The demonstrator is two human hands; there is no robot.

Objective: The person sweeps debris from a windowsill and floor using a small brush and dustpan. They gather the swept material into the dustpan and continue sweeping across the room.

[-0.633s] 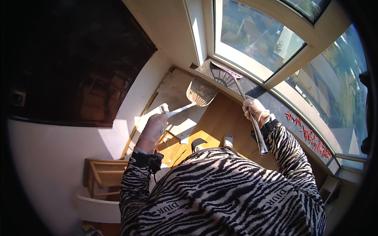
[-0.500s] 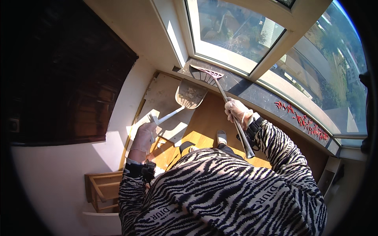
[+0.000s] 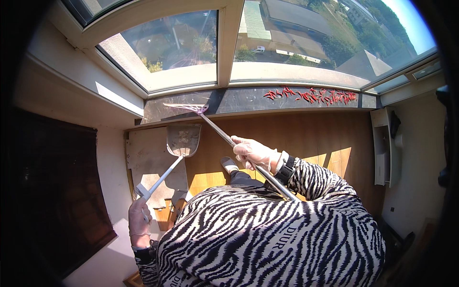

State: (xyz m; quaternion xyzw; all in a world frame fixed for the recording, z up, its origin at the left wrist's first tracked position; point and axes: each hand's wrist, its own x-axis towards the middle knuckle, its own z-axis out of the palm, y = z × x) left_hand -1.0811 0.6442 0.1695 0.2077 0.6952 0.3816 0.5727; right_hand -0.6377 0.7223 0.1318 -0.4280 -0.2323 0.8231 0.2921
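Note:
My left hand [image 3: 139, 217], in a thin clear glove, is closed around the pale handle end of a long-handled dustpan [image 3: 184, 137]. The pan's grey scoop hangs below the sill, over the floor board. My right hand [image 3: 252, 152], gloved the same way, grips the metal pole of a squeegee broom [image 3: 219, 130]. Its pale pink openwork head rests on the dark windowsill [image 3: 239, 99], toward the left end. Red chili peppers [image 3: 319, 94] lie scattered along the right part of the sill, apart from the broom head.
Tall windows [image 3: 181, 45] rise behind the sill. A worn pale board [image 3: 146, 148] covers part of the wood floor [image 3: 267, 126] at left. A dark glossy panel [image 3: 52, 186] stands at far left, and a white cabinet [image 3: 381, 148] at right. One shoe [image 3: 229, 165] shows below me.
My view has swung rightward, so the sill now runs nearly level. Both hands keep their holds. The broom head stays near the sill's left end, and the dustpan remains below it.

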